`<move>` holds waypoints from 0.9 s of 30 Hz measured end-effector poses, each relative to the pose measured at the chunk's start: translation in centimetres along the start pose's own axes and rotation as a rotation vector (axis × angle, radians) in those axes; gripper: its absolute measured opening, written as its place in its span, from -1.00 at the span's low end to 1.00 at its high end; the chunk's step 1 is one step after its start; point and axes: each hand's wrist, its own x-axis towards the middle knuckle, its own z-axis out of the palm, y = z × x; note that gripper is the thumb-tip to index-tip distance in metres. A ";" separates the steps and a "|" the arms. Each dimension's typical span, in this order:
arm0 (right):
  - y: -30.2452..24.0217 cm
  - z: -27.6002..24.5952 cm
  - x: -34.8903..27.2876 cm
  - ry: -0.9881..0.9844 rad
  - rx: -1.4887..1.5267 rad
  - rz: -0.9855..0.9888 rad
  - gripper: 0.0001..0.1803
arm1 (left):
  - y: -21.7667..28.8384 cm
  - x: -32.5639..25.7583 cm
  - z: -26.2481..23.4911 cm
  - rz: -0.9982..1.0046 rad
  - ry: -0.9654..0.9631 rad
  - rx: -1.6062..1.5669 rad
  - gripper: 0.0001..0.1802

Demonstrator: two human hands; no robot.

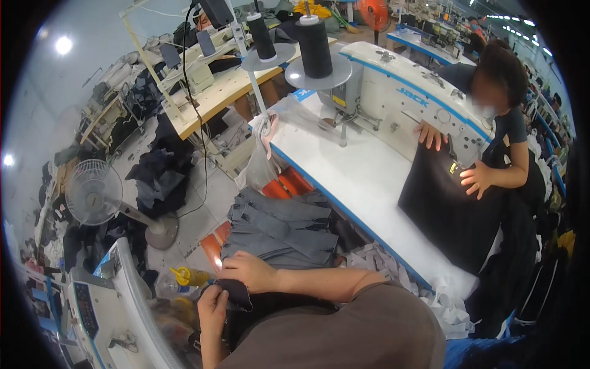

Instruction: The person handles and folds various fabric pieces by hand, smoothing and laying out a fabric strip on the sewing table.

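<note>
My left hand [212,310] and my right hand [246,270] both pinch a small piece of dark fabric [236,294] low in the view, close to my body. My right forearm crosses over from the right above the cloth. Just beyond my hands lies a stack of grey denim pieces [279,230]. More dark cloth hangs under my hands, partly hidden by my brown sleeve.
A co-worker sits at a white sewing machine [405,92] on a white table [356,178], both hands on black fabric [448,209]. Two black thread cones [314,46] stand on a rack. A floor fan [95,192], cloth piles and another machine [104,301] lie to my left.
</note>
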 end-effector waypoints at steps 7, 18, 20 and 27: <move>-0.2 0.5 -0.2 0.013 0.033 0.002 -0.74 | 0.3 -0.4 -0.2 -0.088 -0.026 -0.043 -0.88; -0.4 1.1 0.2 0.015 0.062 -0.011 -0.76 | -1.1 -0.7 0.0 -0.180 -0.016 -0.321 -0.83; -0.5 0.8 0.3 0.024 0.051 -0.014 -0.78 | -1.2 -1.0 0.4 -0.224 -0.019 -0.355 -0.83; -0.7 1.5 0.7 0.038 0.011 0.015 -0.82 | -2.2 -1.9 0.4 -0.141 0.132 -0.274 -0.82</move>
